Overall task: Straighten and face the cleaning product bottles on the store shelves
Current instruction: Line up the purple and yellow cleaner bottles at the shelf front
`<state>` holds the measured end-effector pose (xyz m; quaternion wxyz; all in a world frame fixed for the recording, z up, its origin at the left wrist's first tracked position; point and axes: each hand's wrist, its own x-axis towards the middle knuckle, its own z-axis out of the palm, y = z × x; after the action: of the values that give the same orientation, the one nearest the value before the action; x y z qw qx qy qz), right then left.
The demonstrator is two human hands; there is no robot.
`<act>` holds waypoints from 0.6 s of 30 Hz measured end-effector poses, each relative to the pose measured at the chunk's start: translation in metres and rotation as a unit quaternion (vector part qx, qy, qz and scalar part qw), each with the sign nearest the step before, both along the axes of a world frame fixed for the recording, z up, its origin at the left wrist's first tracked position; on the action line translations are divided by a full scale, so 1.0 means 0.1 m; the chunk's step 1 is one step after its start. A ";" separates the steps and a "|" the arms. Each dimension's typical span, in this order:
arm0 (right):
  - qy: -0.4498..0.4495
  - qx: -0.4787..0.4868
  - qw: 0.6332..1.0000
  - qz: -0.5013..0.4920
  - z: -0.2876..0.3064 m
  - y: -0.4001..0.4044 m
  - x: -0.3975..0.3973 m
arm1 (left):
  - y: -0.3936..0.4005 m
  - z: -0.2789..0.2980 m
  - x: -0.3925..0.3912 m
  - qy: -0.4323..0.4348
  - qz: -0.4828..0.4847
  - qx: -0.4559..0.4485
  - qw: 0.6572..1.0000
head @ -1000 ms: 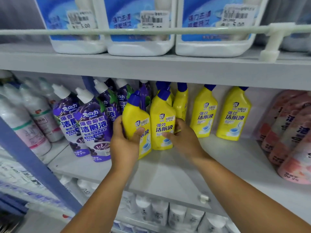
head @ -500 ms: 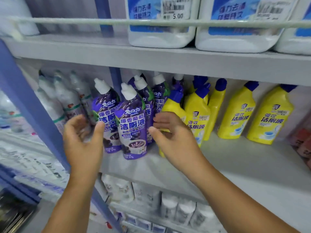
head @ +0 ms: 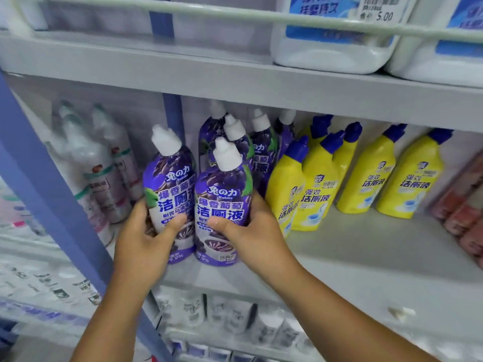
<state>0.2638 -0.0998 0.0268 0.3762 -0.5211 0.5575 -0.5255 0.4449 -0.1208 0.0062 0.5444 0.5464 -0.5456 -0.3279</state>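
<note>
Two purple toilet-cleaner bottles with white caps stand side by side at the front of the middle shelf [head: 366, 246], labels facing me. My left hand [head: 146, 239] grips the left purple bottle [head: 171, 184] around its lower body. My right hand [head: 253, 231] wraps around the right purple bottle [head: 222, 194] from its right side. More purple bottles [head: 261, 152] stand behind them. Yellow bottles with blue caps [head: 316, 186] form rows just to the right.
A blue upright post [head: 47, 194] runs along the shelf's left side, with pale bottles [head: 104, 173] behind it. Pink bottles [head: 465, 210] lie at the far right. Large white jugs [head: 332, 48] sit on the upper shelf behind a rail. Small white bottles fill the shelf below.
Both hands left the yellow bottles, moved left and closed on the two front purple bottles. The view swung left with them.
</note>
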 end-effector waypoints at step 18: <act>-0.079 -0.098 0.952 -0.278 0.03 1.29 -3.11 | 0.61 -0.08 -2.86 0.066 -0.270 0.032 0.960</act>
<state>-0.0474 0.0293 0.0299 0.2057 -0.3365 0.5946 -0.7006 0.1590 -0.0594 -0.0023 0.4529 0.3732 -0.6251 -0.5147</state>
